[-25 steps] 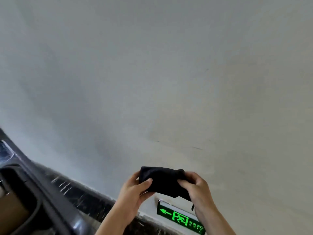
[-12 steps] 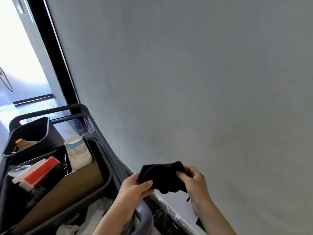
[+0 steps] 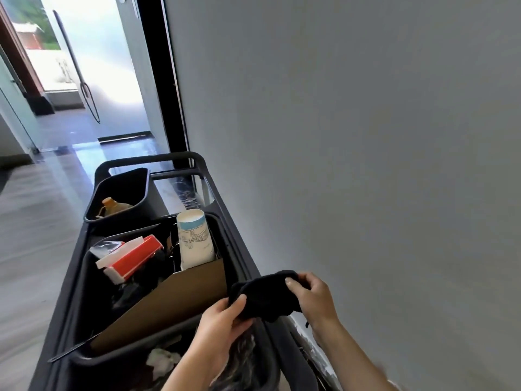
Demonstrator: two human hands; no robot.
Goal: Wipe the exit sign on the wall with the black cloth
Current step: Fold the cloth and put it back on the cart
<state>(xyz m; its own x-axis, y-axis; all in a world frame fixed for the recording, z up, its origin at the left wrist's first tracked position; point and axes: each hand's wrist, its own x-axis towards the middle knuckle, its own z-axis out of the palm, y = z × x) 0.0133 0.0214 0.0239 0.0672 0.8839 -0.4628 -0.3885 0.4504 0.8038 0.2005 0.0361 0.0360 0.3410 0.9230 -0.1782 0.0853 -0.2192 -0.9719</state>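
text: none legible | paper cup (image 3: 194, 239): blue line print, too small to read

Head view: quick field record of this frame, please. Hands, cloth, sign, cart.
left hand: gripping the black cloth's near edge
right hand: gripping the cloth's far edge
black cloth: bunched, held between both hands above the cart
exit sign: not in view
cart: beside the wall, bins holding a paper cup and a red box

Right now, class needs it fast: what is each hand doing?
Left hand: closed, pinching the left end of the black cloth.
Right hand: closed, gripping the cloth's right end.
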